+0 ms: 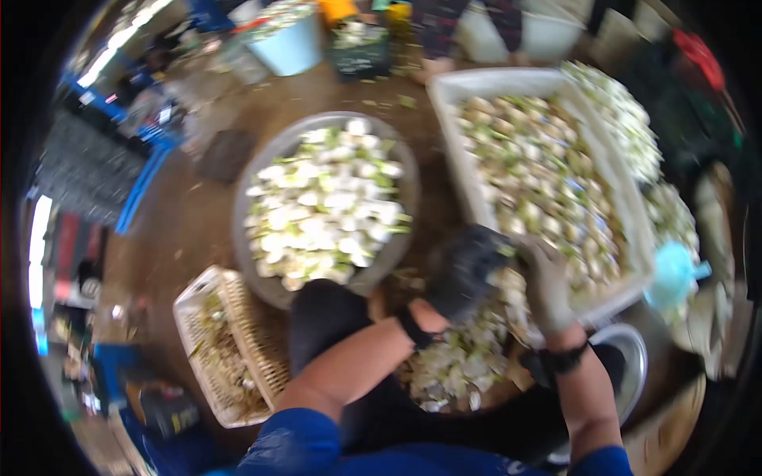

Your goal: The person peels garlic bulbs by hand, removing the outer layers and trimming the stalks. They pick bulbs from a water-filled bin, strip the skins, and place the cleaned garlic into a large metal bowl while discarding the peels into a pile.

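My left hand (467, 270), in a black glove, is closed near the front left corner of the white tub. Beside it my right hand (546, 282), in a pale glove, is closed with its fingertips close to the left one. A small greenish piece (506, 251) shows between the hands, too blurred to name. Beyond them the white tub (463, 178) holds many pale, onion-like bulbs (532, 170) with green tops. To the left, a round metal basin (240, 202) is heaped with whiter, cleaner-looking bulbs (325, 206). Pale peelings (460, 365) lie below my hands.
A cream plastic basket (230, 297) with scraps stands at lower left. Another metal basin (635, 365) is by my right forearm. White piles (619, 111) and a turquoise container (671, 274) line the right side. A light-blue bucket (287, 44) and a person's feet (435, 67) are at the back.
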The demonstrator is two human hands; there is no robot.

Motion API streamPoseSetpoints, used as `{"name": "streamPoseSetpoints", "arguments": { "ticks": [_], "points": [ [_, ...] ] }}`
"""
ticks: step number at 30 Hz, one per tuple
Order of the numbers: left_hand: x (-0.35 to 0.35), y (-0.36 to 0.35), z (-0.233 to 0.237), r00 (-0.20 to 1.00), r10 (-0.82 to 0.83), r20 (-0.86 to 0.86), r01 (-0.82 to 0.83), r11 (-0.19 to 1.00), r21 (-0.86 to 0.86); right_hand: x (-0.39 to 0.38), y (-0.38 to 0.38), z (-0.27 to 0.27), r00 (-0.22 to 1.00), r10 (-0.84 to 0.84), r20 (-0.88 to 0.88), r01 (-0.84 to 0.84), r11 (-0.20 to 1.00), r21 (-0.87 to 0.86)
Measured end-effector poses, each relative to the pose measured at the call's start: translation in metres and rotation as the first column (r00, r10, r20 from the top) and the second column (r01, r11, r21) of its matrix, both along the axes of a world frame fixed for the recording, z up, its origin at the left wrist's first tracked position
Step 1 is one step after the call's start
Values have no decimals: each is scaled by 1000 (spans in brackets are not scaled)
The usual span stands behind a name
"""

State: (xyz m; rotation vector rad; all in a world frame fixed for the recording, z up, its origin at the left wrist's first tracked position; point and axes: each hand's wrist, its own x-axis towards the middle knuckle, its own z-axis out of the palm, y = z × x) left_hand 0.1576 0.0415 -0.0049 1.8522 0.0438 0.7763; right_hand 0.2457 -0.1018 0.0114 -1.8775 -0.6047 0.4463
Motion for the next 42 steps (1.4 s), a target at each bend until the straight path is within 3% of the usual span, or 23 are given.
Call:
{"name": "streamPoseSetpoints", "arguments": {
  "ticks": [1,3,4,5,6,8,9,10,12,15,19,26,28,30,32,33,34,35,36,37,38,40,42],
  "points": [
    [2,0,6,999,-14,-33,11,997,-77,1,0,-7,944,18,330,2,998,-61],
    [6,9,4,981,-28,-194,-50,921,-387,2,0,14,801,7,598,-38,998,40],
    [7,19,11,963,30,-267,-153,879,-453,0,-4,23,909,-9,417,-4,1000,31],
    [10,29,7,968,55,-245,-176,844,-507,1,-9,32,1000,23,2,-23,971,239],
    [12,39,4,970,92,-226,-206,807,-554,1,-11,39,906,147,-397,45,900,434],
    [12,56,2,971,106,-215,-239,461,-855,-2,-22,44,860,350,-371,-154,871,466],
    [9,64,4,957,112,-266,-287,476,-831,-5,-30,44,776,532,-337,-335,802,496],
    [1,69,6,943,194,-272,-288,883,-370,-4,-35,27,681,596,-425,-451,799,398],
    [3,57,14,908,81,-410,-279,848,-451,-18,-23,21,773,471,-425,-475,874,103],
    [-6,36,20,857,-137,-496,-56,933,-354,-19,-11,11,806,257,-533,-131,956,262],
    [-13,36,22,874,-333,-354,148,877,-458,-16,-14,10,808,176,-562,-28,965,262],
    [-17,26,19,906,-345,-245,3,585,-811,12,-10,9,758,458,-465,-165,823,543],
    [-15,22,12,922,-327,-209,-15,508,-861,18,-6,12,788,486,-378,-251,814,524],
    [-14,15,6,938,-300,-175,-33,425,-904,-6,3,26,974,224,-20,-215,957,196],
    [-19,1,-1,900,-287,-327,-56,669,-741,-8,-2,15,973,134,-190,-121,989,81],
    [-16,4,7,902,-251,-351,-150,580,-801,-8,-1,17,978,104,-183,-65,977,205],
    [-14,16,2,943,-171,-286,-90,696,-712,-5,0,22,982,78,-175,-17,945,325],
    [-17,41,3,948,95,-304,-146,978,-149,2,-7,42,998,35,54,-41,990,132],
    [-22,65,9,935,317,-158,-212,858,469,15,-18,35,986,-87,144,50,969,243],
    [-26,76,20,970,101,-221,-123,989,-85,40,-37,25,948,-193,252,118,952,282],
    [-28,80,28,982,-114,-151,-3,788,-615,42,-43,42,950,-278,146,216,916,337],
    [-27,55,28,713,-516,-475,268,826,-496,63,-58,37,847,-223,-482,463,755,465],
    [-28,6,9,760,-583,-288,376,756,-536,55,-51,30,960,-12,-281,113,931,347]
  ]
}}
